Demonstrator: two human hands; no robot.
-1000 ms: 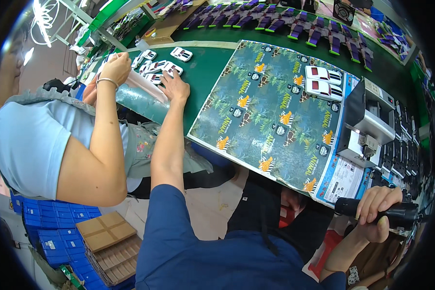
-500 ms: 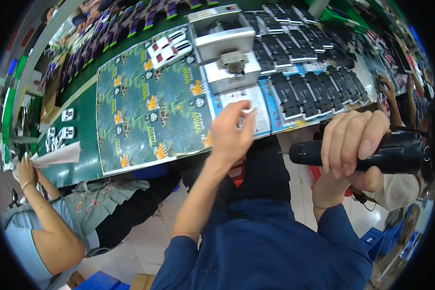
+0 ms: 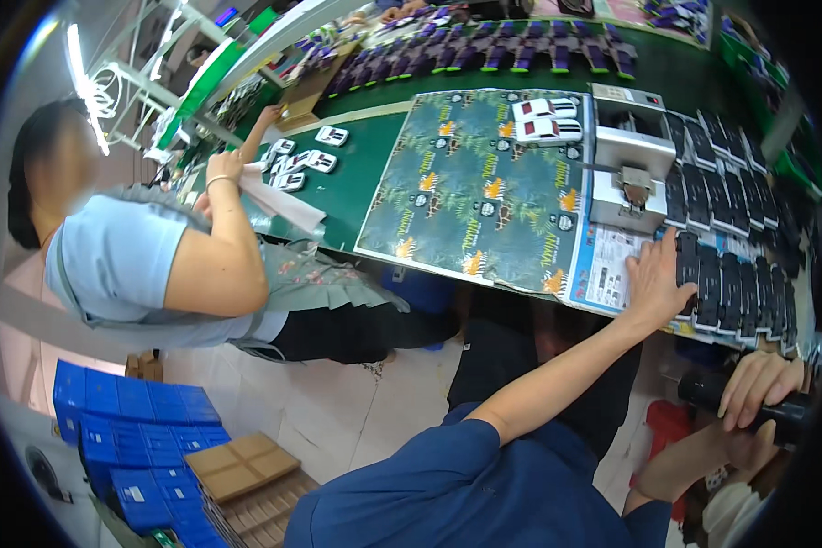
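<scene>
My left hand (image 3: 656, 281) reaches over the near row of toy cars lying with black undersides up. Its thumb and forefinger are spread at the leftmost toy car (image 3: 687, 263) in that row, and no firm grip on it shows. Off to the right, my right hand (image 3: 760, 391) is wrapped round a black cylindrical power screwdriver (image 3: 703, 389), held below the table's edge. A silver metal screw feeder (image 3: 628, 178) stands just beyond my left hand. Beside it lie two white toy cars (image 3: 548, 131), right side up.
A patterned sheet (image 3: 484, 196) covers the middle of the green table (image 3: 342, 205). At the left, a co-worker (image 3: 146, 251) holds a pale cloth (image 3: 283, 203) near several white toy cars (image 3: 306, 163). Blue crates (image 3: 137, 411) and cardboard (image 3: 242, 466) are stacked at lower left.
The view has swung left. My left hand, earlier pinched in front of the screw feeder, has moved right to the black-bottomed cars and spread its fingers. The screwdriver stays in my right hand, now lower.
</scene>
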